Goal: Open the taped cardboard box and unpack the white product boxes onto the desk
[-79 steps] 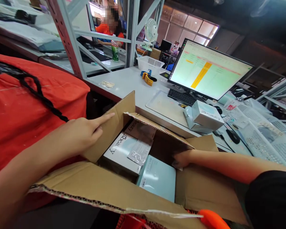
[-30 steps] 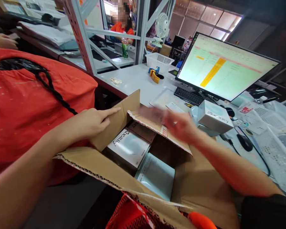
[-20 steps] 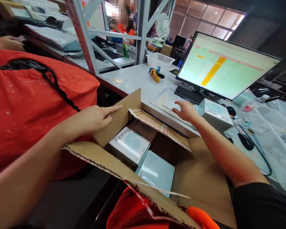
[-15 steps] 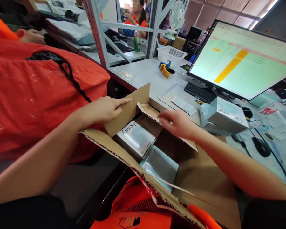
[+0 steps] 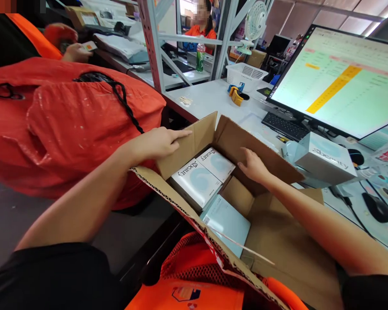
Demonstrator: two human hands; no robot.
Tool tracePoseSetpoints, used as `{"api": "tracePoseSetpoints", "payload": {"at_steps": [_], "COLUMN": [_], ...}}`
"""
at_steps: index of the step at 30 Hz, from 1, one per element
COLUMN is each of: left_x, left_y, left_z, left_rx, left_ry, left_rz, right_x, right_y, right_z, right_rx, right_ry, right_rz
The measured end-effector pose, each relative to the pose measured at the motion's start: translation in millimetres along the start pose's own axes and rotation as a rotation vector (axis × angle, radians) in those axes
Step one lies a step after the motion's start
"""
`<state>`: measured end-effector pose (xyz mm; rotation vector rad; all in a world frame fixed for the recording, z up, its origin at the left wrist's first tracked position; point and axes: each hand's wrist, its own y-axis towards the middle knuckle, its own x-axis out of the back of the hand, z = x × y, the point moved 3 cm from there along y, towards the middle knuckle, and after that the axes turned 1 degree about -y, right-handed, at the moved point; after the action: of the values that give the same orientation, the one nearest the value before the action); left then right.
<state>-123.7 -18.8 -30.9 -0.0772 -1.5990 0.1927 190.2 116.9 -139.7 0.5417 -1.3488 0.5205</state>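
Note:
An open cardboard carton (image 5: 278, 241) sits in front of me with its flaps up. Inside lie two white "Sbeauty" boxes (image 5: 197, 181) side by side and a pale blue box (image 5: 228, 221) nearer to me. My left hand (image 5: 158, 142) rests flat on the outside of the left flap (image 5: 194, 142), index finger stretched along it. My right hand (image 5: 254, 165) presses against the far flap (image 5: 245, 146), fingers spread, holding nothing.
A white Sbeauty box (image 5: 325, 157) stands on the grey desk (image 5: 210, 97) beside a monitor (image 5: 339, 79), keyboard (image 5: 284, 125) and mouse (image 5: 377, 206). A large orange sack (image 5: 67, 125) lies left. A tape dispenser (image 5: 236, 94), white basket (image 5: 245, 74) and another seated person (image 5: 202, 26) are behind.
My right hand pulled a flat packet out of the carton, laid it on the desk, then came back and pushed the far flap upright, which uncovers the second white box. The left hand stayed on its flap.

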Motion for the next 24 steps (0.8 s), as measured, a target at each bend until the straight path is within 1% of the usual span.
{"api": "tracePoseSetpoints", "payload": {"at_steps": [1, 2, 4, 7, 10, 11, 12, 15, 17, 19, 21, 24], "left_x": [-0.3, -0.6, -1.0, -1.0, -0.9, -0.7, -0.5, 1.1, 2.2, 2.5, 1.8, -1.0], "left_y": [1, 3, 6, 7, 6, 5, 4, 4, 4, 6, 9, 16], "left_z": [0, 0, 0, -1, -2, -2, -3, -6, -7, -8, -6, -3], "left_rx": [-0.005, -0.005, 0.008, 0.027, 0.034, 0.036, 0.039, 0.048, 0.057, 0.063, 0.06, 0.042], "left_ry": [-0.002, 0.0, 0.011, 0.022, 0.02, 0.018, 0.016, 0.013, 0.016, 0.02, 0.021, 0.012], "left_rz": [0.001, 0.005, 0.009, 0.006, 0.011, 0.015, 0.018, 0.025, 0.035, 0.045, 0.04, 0.027], "right_x": [-3, -8, -25, -51, -73, -79, -83, -87, -82, -72, -58, -42], "right_y": [1, 2, 2, 1, 3, 6, 10, 28, 38, 45, 49, 55], "right_z": [1, 6, 23, 41, 40, 36, 32, 21, 13, 4, -7, -16], "right_rx": [-0.025, -0.02, 0.052, 0.207, 0.359, 0.388, 0.403, 0.41, 0.407, 0.387, 0.341, 0.216], "right_ry": [-0.037, -0.079, -0.132, -0.122, -0.125, -0.123, -0.116, -0.033, 0.073, 0.16, 0.19, 0.176], "right_rz": [-0.031, -0.023, 0.052, 0.198, 0.405, 0.444, 0.452, 0.361, 0.295, 0.237, 0.177, 0.083]}}
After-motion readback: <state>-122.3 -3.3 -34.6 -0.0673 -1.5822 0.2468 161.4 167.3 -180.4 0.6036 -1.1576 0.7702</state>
